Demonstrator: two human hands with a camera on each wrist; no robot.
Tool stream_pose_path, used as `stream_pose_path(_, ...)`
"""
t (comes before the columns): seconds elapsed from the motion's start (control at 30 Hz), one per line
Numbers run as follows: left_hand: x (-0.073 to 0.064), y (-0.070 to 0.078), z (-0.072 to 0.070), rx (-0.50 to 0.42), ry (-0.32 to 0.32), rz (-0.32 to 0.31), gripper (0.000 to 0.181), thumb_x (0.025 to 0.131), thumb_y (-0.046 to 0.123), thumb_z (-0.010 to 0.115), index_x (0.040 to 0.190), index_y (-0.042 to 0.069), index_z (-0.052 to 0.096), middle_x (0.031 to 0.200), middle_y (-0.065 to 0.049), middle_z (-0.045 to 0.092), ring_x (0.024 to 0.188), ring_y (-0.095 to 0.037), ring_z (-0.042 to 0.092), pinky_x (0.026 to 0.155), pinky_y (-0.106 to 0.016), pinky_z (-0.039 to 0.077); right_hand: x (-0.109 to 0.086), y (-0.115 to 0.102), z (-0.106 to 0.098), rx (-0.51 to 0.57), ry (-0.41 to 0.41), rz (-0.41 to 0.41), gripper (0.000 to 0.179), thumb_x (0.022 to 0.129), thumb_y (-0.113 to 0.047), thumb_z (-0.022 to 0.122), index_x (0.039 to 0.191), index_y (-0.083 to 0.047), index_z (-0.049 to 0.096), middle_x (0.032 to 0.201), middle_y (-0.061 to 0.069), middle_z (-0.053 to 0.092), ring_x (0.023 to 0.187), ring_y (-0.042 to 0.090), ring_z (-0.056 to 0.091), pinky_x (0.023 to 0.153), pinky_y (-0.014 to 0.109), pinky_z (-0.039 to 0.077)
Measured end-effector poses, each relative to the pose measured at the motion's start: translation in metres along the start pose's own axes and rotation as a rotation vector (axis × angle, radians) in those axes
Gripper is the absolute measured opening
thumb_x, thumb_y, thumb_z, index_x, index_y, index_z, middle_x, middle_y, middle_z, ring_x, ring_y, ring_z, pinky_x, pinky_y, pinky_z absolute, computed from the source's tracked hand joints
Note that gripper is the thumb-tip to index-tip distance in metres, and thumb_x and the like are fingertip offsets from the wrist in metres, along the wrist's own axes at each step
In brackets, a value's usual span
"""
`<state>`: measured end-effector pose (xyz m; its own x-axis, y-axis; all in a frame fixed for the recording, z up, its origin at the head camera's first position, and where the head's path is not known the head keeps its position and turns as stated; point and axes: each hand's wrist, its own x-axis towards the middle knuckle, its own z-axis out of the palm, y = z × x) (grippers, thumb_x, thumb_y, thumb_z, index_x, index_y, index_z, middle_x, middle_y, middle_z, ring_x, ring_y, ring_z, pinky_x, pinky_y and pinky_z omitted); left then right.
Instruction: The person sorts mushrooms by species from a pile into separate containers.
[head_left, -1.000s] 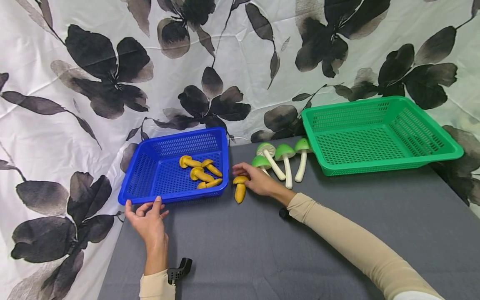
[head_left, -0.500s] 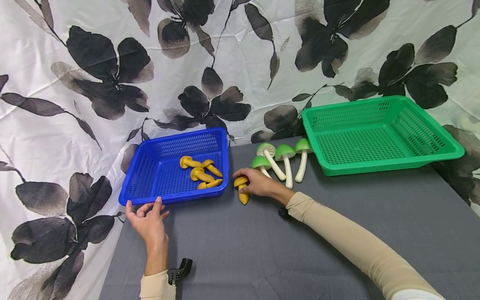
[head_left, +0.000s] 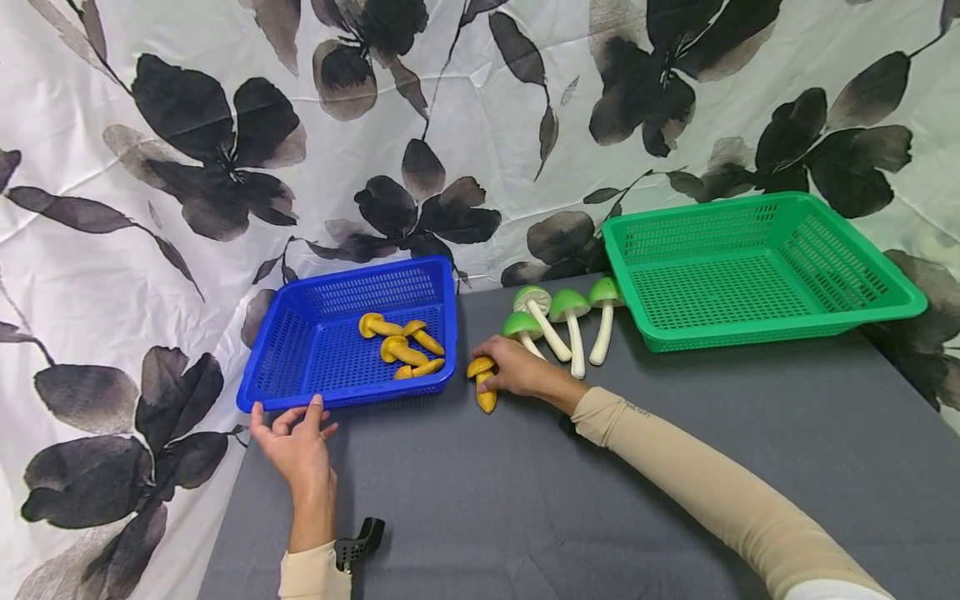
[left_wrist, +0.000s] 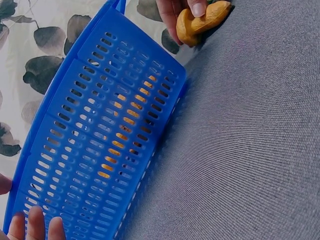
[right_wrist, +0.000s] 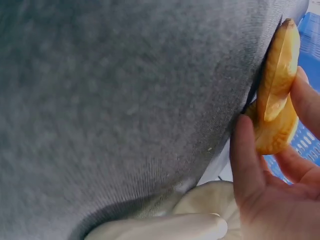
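The right hand (head_left: pixel 517 367) has its thumb and fingers bent around one yellow mushroom (head_left: pixel 486 401), with only the gap that the mushroom fills. The cap is at the far end and the stem points to the near side. It is very low by the table (head_left: pixel 465 500), and I cannot tell if it touches the gray cloth on top. It sits just right of the blue basket (head_left: pixel 352 287), outside it.

The left hand (head_left: pixel 296 446) has loose, partly spread fingers. Some fingertips touch the near side of the blue basket, toward its left corner. A black gadget (head_left: pixel 360 542) is on that wrist.

Inside the blue basket, four other yellow mushrooms (head_left: pixel 402 351) lie close together on the right side.

Four green-topped mushrooms (head_left: pixel 569 304) with white stems lie on the table, just past the right hand and a bit to the right. The right hand hides part of one stem. The green basket (head_left: pixel 750 330) stands at the far right, beside them. Both arms wear tan sleeves (head_left: pixel 675 462). Behind everything hangs a white sheet (head_left: pixel 465 92) with big dark flowers.
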<state>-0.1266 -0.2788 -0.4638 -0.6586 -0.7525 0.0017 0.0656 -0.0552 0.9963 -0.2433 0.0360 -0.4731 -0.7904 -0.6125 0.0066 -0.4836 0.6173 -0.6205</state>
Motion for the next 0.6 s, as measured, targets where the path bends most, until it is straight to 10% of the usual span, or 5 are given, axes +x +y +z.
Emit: stream_pose_path(0.6, 0.000, 0.000, 0.001, -0.039, -0.005, 0.000, 0.095, 0.089, 0.018, 0.080, 0.159, 0.025, 0.017, 0.112, -0.012, 0.052, 0.080, -0.016, 0.070, 0.063, -0.028, 0.062, -0.013, -0.006, -0.003, 0.183, 0.050, -0.004, 0.051, 0.081, -0.010, 0.087, 0.128, -0.004, 0.067, 0.113, 0.010, 0.057, 0.101, 0.022, 0.053, 0.089, 0.035, 0.048)
